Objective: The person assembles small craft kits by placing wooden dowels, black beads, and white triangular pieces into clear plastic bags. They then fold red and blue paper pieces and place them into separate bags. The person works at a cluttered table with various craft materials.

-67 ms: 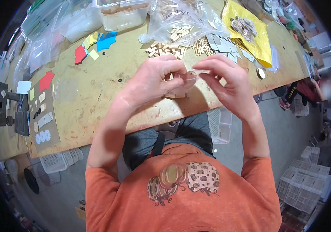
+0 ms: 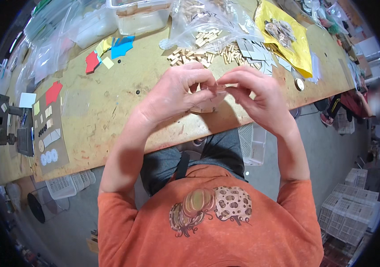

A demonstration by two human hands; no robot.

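One left hand [image 2: 168,93] and one right hand [image 2: 263,93] held one clear bag [image 2: 208,104]; one bench [image 2: 105,104] carried one yellow bag [image 2: 296,57], one brown board [image 2: 60,151] with three white rosettes [image 2: 48,156], two pale round discs [image 2: 299,84], at least two black pieces [image 2: 137,92], and wooden sticks [image 2: 192,58] and grey cards [image 2: 253,51] too many to count

Your worn table [image 2: 101,100] stretches from nine to two o'clock; grey floor [image 2: 72,222] lies at eight, crates [image 2: 348,213] at four.
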